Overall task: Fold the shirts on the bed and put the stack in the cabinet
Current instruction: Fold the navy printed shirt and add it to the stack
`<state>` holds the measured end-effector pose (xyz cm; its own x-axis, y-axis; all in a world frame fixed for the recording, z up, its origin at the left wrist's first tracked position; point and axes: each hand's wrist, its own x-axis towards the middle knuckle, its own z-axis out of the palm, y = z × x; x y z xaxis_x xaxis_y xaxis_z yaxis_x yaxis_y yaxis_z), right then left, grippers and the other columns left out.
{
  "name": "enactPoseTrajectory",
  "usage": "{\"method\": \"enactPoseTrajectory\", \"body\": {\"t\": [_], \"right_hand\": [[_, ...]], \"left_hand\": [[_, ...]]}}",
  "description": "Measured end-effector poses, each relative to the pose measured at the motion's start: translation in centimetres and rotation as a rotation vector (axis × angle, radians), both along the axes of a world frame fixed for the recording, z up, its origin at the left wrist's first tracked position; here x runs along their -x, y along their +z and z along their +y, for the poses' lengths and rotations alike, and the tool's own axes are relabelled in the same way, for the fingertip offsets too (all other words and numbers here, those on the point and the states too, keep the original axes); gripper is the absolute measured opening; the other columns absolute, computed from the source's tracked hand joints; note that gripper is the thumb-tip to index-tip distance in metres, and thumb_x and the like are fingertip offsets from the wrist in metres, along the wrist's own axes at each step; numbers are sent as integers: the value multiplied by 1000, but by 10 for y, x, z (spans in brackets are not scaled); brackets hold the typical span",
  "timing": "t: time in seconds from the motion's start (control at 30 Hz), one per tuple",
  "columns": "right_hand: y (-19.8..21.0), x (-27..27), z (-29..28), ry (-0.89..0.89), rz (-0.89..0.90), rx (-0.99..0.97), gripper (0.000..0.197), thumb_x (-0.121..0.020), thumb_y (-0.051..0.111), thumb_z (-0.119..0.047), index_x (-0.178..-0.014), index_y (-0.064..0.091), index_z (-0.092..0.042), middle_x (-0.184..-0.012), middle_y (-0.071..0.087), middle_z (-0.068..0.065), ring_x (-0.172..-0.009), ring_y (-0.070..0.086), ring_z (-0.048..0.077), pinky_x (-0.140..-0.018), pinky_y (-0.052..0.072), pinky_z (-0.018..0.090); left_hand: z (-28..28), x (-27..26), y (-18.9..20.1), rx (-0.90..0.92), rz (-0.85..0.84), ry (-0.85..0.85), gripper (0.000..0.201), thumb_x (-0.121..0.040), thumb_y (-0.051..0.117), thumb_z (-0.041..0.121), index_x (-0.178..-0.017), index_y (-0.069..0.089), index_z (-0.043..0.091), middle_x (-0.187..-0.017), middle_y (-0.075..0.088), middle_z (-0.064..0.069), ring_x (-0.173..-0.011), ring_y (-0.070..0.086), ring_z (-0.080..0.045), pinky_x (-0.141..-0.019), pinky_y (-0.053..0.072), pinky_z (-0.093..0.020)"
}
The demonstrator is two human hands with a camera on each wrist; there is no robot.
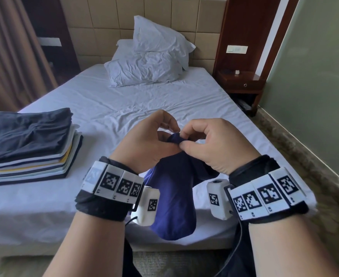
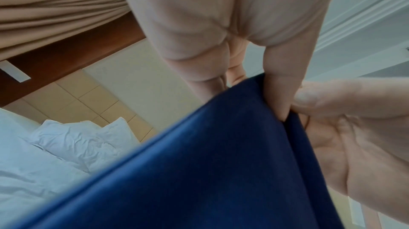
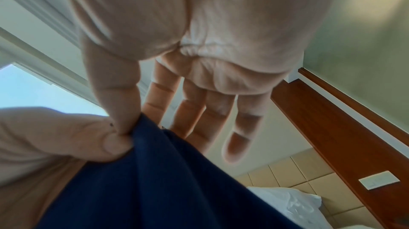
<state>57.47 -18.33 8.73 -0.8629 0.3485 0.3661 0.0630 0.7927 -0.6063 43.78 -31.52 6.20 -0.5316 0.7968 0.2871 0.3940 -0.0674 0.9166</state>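
Head view: blue shirt (image 1: 172, 200) hangs bunched, long axis vertical, top edge pinched between left hand (image 1: 146, 144) and right hand (image 1: 214, 144) above the near edge of the bed (image 1: 164, 100); lower end hangs past the mattress edge. Folded stack (image 1: 29, 144) lies far left, partly cut off. Left wrist view: thumb pinches cloth; shirt (image 2: 199, 171) fills the bottom. Right wrist view: thumb and forefinger pinch shirt (image 3: 166, 189), other fingers (image 3: 239, 138) extended.
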Motion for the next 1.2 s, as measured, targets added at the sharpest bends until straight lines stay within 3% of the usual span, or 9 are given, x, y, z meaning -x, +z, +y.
{"method": "enactPoseTrajectory", "body": {"t": [0.13, 0.27, 0.37, 0.57, 0.77, 0.87, 1.0, 1.1, 1.2], "right_hand": [[0, 4, 1, -64, 84, -29, 5, -85, 73, -24, -81, 70, -26, -75, 70, -9, -73, 66, 8, -70, 52, 26], [6, 1, 14, -170, 242, 53, 5, -88, 71, -17, -84, 70, -21, -72, 69, -9, -66, 61, 2, -59, 42, 8], [9, -2, 33, -250, 314, 84, 4, -88, 70, -18, -84, 69, -19, -73, 67, -9, -61, 57, -2, -58, 40, 9], [-10, -11, 79, -455, 324, 133, 5, -84, 64, -21, -83, 69, -21, -78, 69, -8, -76, 64, 13, -70, 47, 28], [-40, -11, 108, -606, 336, 323, 6, -80, 65, -23, -77, 69, -20, -68, 66, -7, -69, 58, 16, -70, 45, 30], [-52, -13, 110, -583, 360, 542, 12, -70, 66, -29, -75, 72, -20, -67, 63, 0, -66, 55, 19, -68, 50, 38], [-64, -17, 113, -489, 391, 863, 20, -83, 63, -5, -65, 66, -15, -67, 58, 9, -61, 53, 22, -58, 44, 30], [-77, -13, 123, -475, 370, 944, 21, -82, 64, -3, -66, 65, -15, -64, 56, 7, -59, 51, 21, -55, 41, 28], [-95, 6, 146, -572, 287, 911, 13, -80, 67, -8, -69, 67, -14, -70, 58, 12, -62, 52, 24, -57, 43, 32]], "left_hand": [[3, 10, -14, 30, -38, -18, 43, -56, 83, 28, -93, 63, 38, -108, 68, 5, -90, 72, -33, -88, 56, -63], [1, 31, -60, 453, 232, -64, 66, -51, 76, 43, -115, 61, 44, -104, 72, 14, -95, 71, -14, -90, 57, -44], [-1, 40, -99, 667, 269, 16, 55, -54, 70, 47, -108, 68, 38, -88, 74, 11, -87, 70, -13, -82, 57, -35], [-15, 73, -113, 548, 143, 78, 15, -78, 77, 37, -86, 71, 27, -66, 65, 11, -59, 59, -2, -66, 50, -28], [-25, 111, -89, 316, 116, 176, 36, -68, 67, 60, -90, 74, 33, -73, 70, 1, -71, 62, -17, -84, 54, -53], [-26, 117, -73, 236, 64, 206, 38, -67, 71, 61, -93, 75, 33, -74, 70, 5, -71, 63, -15, -81, 55, -48], [-25, 122, -69, 117, -135, 123, 61, -58, 88, 60, -97, 74, 16, -77, 69, -3, -67, 62, -16, -61, 53, -31], [-15, 131, -67, 197, -246, -10, 41, -63, 89, 41, -89, 74, 14, -75, 67, -3, -65, 62, -11, -56, 50, -19], [15, 151, -71, 304, -295, 23, 19, -81, 84, 29, -86, 72, 15, -74, 68, -2, -70, 63, -17, -60, 56, -24]]}}
